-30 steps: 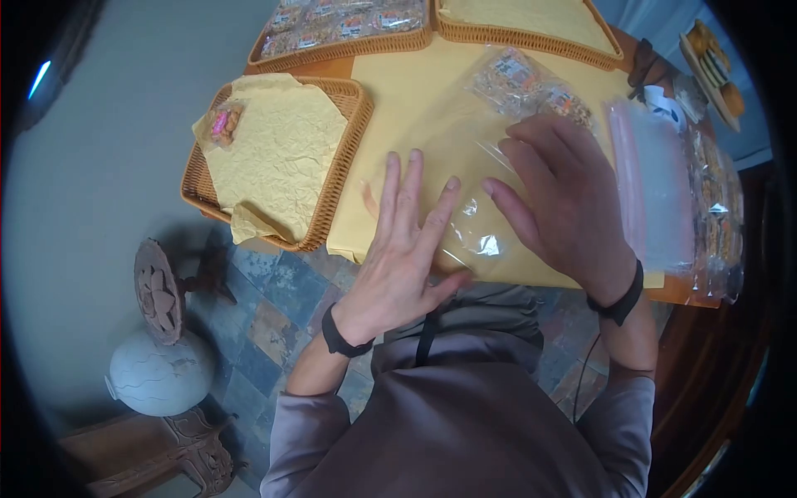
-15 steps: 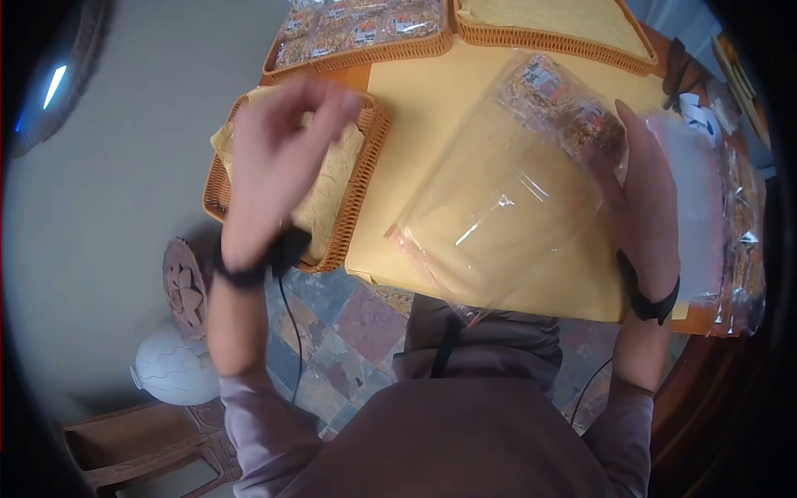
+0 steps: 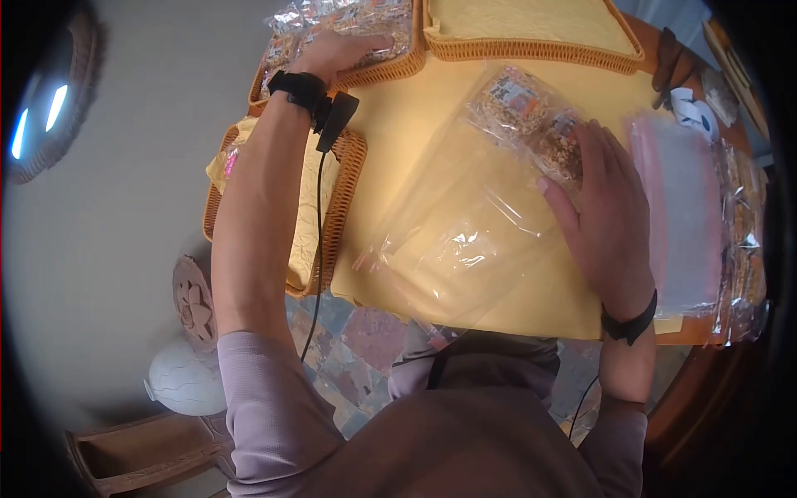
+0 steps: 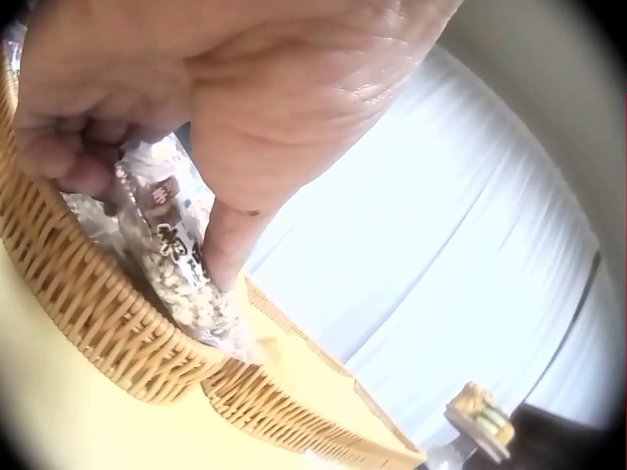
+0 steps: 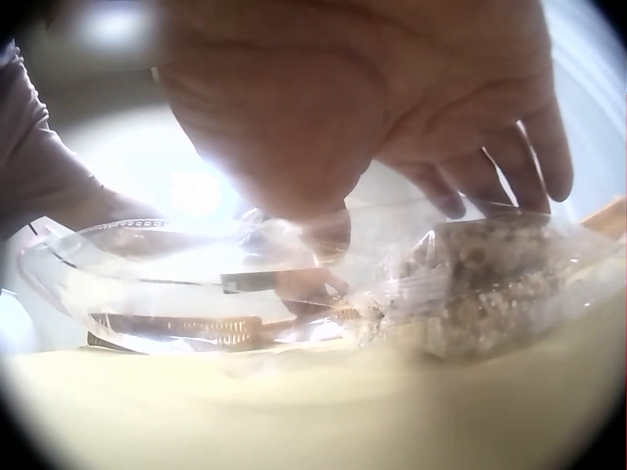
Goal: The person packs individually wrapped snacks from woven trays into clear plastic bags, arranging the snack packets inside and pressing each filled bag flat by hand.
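Snack packet [image 4: 181, 279] partly behind the left hand [image 4: 230, 103], its finer print [image 4: 164, 194] seemingly too small for reading

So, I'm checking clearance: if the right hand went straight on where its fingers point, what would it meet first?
In the head view, the right hand would probably meet the rectangular tan wicker basket lined with pale yellow paper, at its near wall, though the hand's height is hard to judge.

Yellow-covered table [image 3: 403, 137], wicker trays [image 3: 540, 54], clear bag [image 3: 477, 212], plastic sleeves [image 3: 679, 220]
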A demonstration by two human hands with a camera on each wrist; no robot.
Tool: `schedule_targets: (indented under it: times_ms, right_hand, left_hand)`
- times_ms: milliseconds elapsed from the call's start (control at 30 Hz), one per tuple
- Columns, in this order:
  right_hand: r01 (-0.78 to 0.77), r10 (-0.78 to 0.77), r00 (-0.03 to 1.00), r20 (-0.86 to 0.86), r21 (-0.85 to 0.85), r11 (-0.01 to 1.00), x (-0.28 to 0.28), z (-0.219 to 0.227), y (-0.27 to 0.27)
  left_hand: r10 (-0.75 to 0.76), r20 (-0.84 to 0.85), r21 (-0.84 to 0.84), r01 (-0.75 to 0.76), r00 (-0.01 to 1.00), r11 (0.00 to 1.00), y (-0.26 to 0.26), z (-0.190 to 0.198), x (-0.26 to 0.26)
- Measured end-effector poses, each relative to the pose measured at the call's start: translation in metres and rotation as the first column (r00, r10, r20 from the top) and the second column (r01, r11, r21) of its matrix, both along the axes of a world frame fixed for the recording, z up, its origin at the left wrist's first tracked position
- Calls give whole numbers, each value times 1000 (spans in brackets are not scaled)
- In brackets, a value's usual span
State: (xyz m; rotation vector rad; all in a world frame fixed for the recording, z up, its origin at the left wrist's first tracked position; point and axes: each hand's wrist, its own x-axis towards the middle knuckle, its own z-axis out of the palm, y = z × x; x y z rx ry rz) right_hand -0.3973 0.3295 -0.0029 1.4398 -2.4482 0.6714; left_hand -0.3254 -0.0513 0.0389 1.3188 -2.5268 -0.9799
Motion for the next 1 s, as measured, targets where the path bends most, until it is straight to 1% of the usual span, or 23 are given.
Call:
schedule_targets:
  times_ms: [67, 133, 167, 200, 233, 267, 300, 333, 400, 467, 533, 600, 667, 700, 733, 767, 800, 833, 867, 900, 933, 967, 1000]
  right_hand:
    - [-5, 5, 1000, 1, 3, 1000, 0, 0, 0]
    - [-6, 6, 1000, -16, -5, 1000, -1, -2, -1]
    - [-16, 16, 1000, -14, 4, 1000, -1, -3, 0]
    - [-15, 15, 1000, -16, -3, 1000, -1, -5, 0]
    - [-13, 13, 1000, -23, -19, 1000, -3, -5, -2]
    - [-27, 26, 999, -27, -22, 999, -4, -5, -2]
    - [-29, 27, 999, -26, -49, 998, -5, -6, -3]
    - [-28, 27, 999, -17, -73, 997, -5, -8, -1]
    - [-44, 42, 999, -21, -104, 994, -8, -11, -2]
    - [-56, 54, 998, -25, -116, 992, -7, -12, -1]
    - [-45, 49, 998, 31, -131, 990, -7, -10, -2]
    - [-45, 53, 997, 57, -143, 989, -7, -9, -2]
    - [-51, 64, 994, 83, -150, 987, -7, -10, -2]
    - [-51, 64, 995, 81, -163, 985, -7, -10, -1]
    - [-47, 62, 995, 77, -179, 983, -8, -9, -1]
    - [-46, 60, 996, 70, -177, 983, -8, -6, 0]
    - [-42, 61, 991, 123, -146, 988, -7, -2, -1]
    - [-40, 60, 982, 178, -114, 993, -7, 0, 0]
    - [-40, 59, 983, 172, -111, 993, -8, -1, 1]
    - [-52, 71, 988, 136, -137, 989, -9, -4, 1]
    - [-65, 82, 992, 99, -166, 984, -9, -6, 0]
    - [-64, 81, 992, 92, -173, 983, -10, -6, -1]
    - [-73, 93, 988, 119, -164, 984, -9, -6, -1]
  left_hand:
    - [38, -21, 42, -38, 999, 998, -2, 1, 3]
    - [7, -164, 168, 21, 986, 986, -9, -3, 10]
    - [18, -162, 177, 11, 987, 984, -3, -2, 17]
    - [58, -299, 225, 11, 953, 974, 3, 1, 26]
    - [98, -434, 260, 21, 896, 965, 6, 8, 33]
    - [108, -437, 257, 8, 893, 966, 15, 20, 46]
    - [43, -440, 278, 91, 897, 956, 29, 35, 64]
    - [-23, -439, 303, 172, 898, 937, 45, 46, 85]
    - [68, -440, 373, 113, 896, 921, 72, 65, 130]
    - [42, -352, 348, 89, 935, 933, 104, 82, 178]
    - [-24, -324, 427, 169, 946, 888, 128, 94, 222]
    - [65, -298, 571, 123, 952, 812, 163, 100, 251]
    - [31, -187, 644, 99, 982, 758, 191, 89, 263]
    - [9, -59, 674, 33, 998, 738, 208, 87, 252]
    - [-59, -94, 656, 107, 994, 748, 216, 68, 255]
    - [-70, -57, 624, 90, 996, 776, 225, 63, 249]
    - [-79, -19, 590, 75, 997, 804, 232, 58, 242]
    - [-82, -25, 593, 80, 996, 802, 236, 51, 237]
    - [-94, 1, 402, 86, 996, 912, 237, 42, 234]
    - [-97, 29, 191, 89, 995, 977, 240, 35, 231]
    - [-95, 25, 189, 89, 995, 978, 244, 31, 226]
    - [-83, 15, 28, 82, 996, 996, 247, 28, 219]
    - [-73, 2, -136, 72, 997, 988, 249, 24, 212]
